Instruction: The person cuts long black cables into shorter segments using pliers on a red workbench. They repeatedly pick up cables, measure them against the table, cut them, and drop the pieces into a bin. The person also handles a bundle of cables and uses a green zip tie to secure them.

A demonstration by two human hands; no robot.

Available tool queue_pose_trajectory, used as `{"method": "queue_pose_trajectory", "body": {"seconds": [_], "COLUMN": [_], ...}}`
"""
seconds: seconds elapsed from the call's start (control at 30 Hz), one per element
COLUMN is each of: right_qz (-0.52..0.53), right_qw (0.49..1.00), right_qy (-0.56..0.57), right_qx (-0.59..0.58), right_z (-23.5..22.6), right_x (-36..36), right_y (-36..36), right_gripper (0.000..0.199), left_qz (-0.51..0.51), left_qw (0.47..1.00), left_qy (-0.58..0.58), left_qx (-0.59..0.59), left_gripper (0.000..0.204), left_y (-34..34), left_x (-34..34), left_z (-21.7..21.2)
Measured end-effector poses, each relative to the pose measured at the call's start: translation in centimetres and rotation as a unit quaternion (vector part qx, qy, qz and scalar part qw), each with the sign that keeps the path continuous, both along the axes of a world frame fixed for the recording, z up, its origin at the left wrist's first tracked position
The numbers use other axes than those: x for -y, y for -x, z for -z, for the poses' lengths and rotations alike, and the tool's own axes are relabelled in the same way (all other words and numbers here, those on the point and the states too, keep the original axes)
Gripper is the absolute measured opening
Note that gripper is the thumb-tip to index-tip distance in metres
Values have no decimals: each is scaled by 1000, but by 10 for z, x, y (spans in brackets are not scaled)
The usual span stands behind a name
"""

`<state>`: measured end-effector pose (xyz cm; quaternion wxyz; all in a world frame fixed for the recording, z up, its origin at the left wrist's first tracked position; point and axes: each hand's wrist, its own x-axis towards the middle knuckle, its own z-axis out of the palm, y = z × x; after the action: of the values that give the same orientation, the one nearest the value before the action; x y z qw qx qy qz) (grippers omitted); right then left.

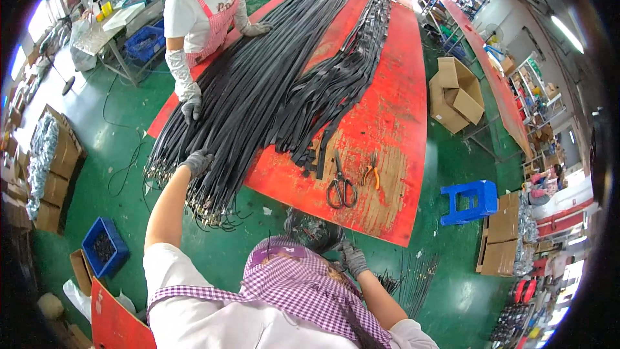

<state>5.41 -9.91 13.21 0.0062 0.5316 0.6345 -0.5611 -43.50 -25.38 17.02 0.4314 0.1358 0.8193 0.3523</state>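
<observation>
two strap bundles (258, 84), left hand (199, 163) on one; scissors (340, 177), pliers (372, 166): one each

Left windows (40, 21): blown-out white
Right ceiling tube (567, 34): lit, glaring
Green floor (458, 252): pale glare at far left
Black strips (248, 90): crisp near, softer far
Fisheye rim: black, round, straight edges bending

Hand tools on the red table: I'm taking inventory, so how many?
2: black-handled scissors beside the black straps, and orange-handled pliers right of those scissors. The straps may hide more.
</observation>
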Motion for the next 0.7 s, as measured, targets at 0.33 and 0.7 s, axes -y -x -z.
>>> {"method": "queue_pose_trajectory", "body": {"seconds": [0.33, 0.7], "right_qz": [-118, -334], "right_qw": [988, 911], "right_qy": [-95, -244], "right_qx": [9, -8], "right_z": [43, 66], "right_x": [12, -2], "right_y": [0, 3], "right_gripper": [35, 16], "left_qz": [-40, -215], "left_qw": [987, 967], "left_qy": [-143, -107], "left_qx": [65, 83], "left_gripper": [28, 25], "left_y": [-16, -74], "left_x": [83, 75], "left_z": [38, 48]}}
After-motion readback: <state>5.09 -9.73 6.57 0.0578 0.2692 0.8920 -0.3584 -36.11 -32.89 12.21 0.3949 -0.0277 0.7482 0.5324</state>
